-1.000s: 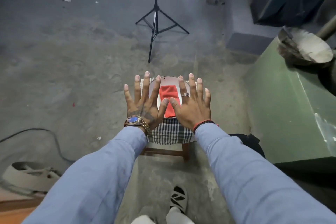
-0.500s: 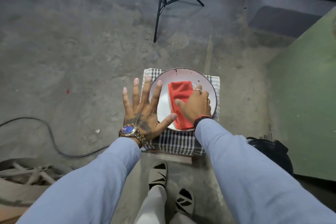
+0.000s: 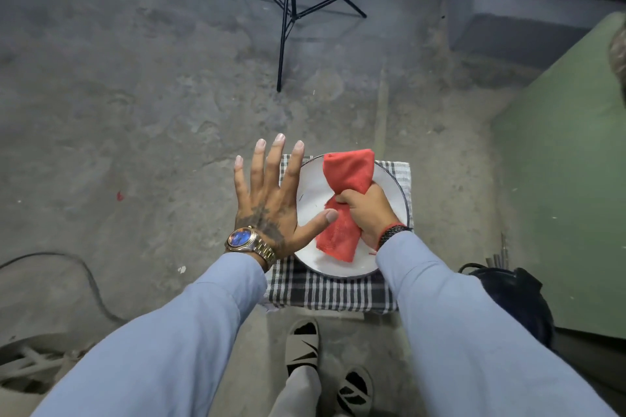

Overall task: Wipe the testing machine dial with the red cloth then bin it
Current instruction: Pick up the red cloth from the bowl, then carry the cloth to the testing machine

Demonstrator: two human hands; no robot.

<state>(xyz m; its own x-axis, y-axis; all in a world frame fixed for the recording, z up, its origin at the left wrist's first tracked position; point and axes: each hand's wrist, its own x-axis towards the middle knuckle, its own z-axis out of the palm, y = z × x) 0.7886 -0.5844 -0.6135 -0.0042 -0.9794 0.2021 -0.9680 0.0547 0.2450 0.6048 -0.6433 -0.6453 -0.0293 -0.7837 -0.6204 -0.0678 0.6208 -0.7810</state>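
The right hand (image 3: 367, 211) grips the red cloth (image 3: 345, 173) at its middle above the white plate (image 3: 313, 193); the left hand (image 3: 267, 200) hovers spread wide, holding nothing. A loose end could snag the plate's rim and drag it off the stool.

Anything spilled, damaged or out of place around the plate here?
Nothing stands out. The right hand grips the red cloth over the white plate, which sits level on the checked cloth; left hand open, empty.
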